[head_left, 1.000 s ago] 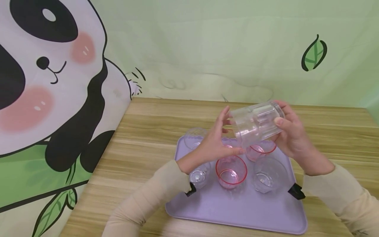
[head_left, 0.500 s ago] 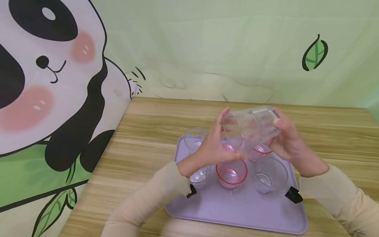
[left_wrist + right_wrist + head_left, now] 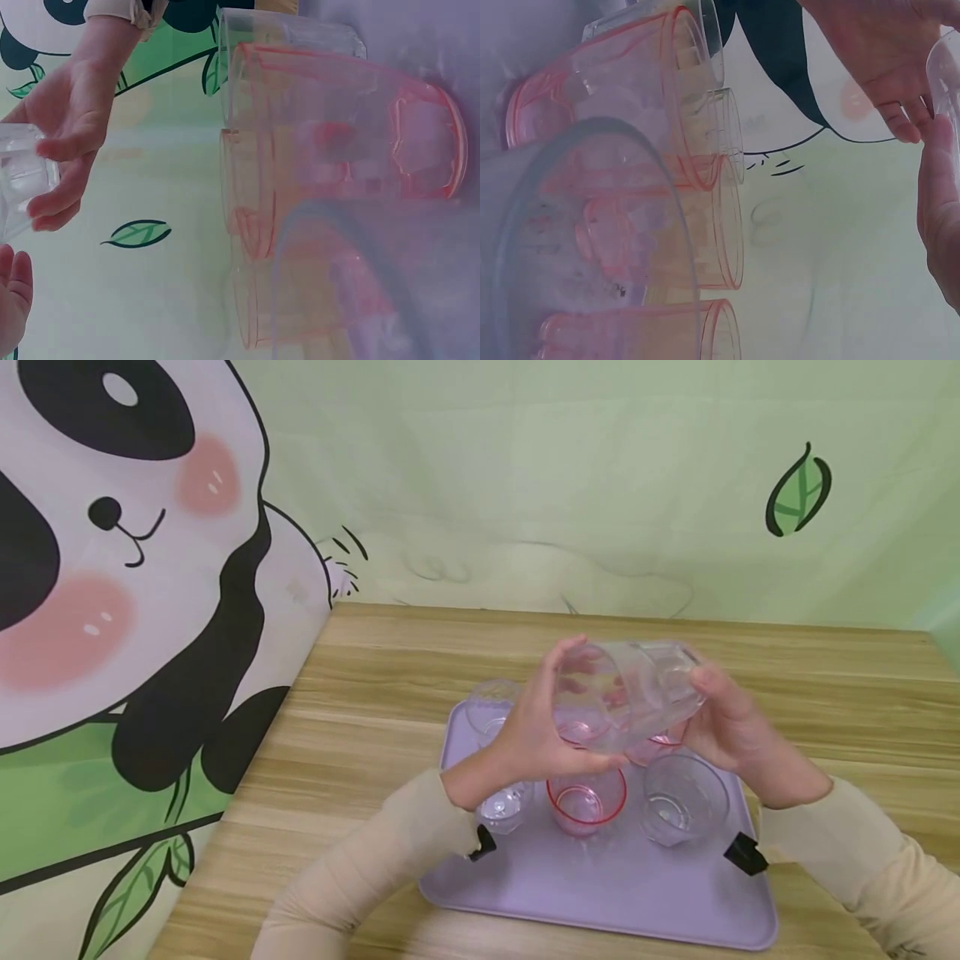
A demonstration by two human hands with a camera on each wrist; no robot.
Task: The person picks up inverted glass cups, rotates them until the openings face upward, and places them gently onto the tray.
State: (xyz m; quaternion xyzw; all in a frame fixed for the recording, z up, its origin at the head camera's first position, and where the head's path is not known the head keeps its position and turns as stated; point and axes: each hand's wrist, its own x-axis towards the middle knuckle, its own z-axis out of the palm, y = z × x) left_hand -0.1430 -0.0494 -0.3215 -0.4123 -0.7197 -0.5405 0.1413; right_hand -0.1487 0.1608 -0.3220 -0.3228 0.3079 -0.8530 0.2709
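In the head view a clear plastic tumbler (image 3: 637,685) lies tilted above the tray, its mouth to the left and its panelled base to the right. My left hand (image 3: 536,727) grips the mouth end, thumb along the near side and fingers behind, seen through the wall. My right hand (image 3: 735,735) pinches the base. In the left wrist view the right hand (image 3: 71,120) holds the tumbler's base at the left edge. Below the tumbler, a red-rimmed pink cup (image 3: 587,810) stands between a clear cup (image 3: 506,806) on the left and another clear cup (image 3: 682,810) on the right.
The lilac tray (image 3: 600,893) bears several upright cups and lies on a wooden table (image 3: 360,693). At its back left is a clear cup (image 3: 491,697); pink cups behind are partly hidden by the tumbler and hands. A panda-print backdrop (image 3: 525,485) stands behind.
The tumbler has moved left and slightly down, levelling a little. My left hand, at first beside its mouth, now wraps round it; my right hand has followed, keeping the base.
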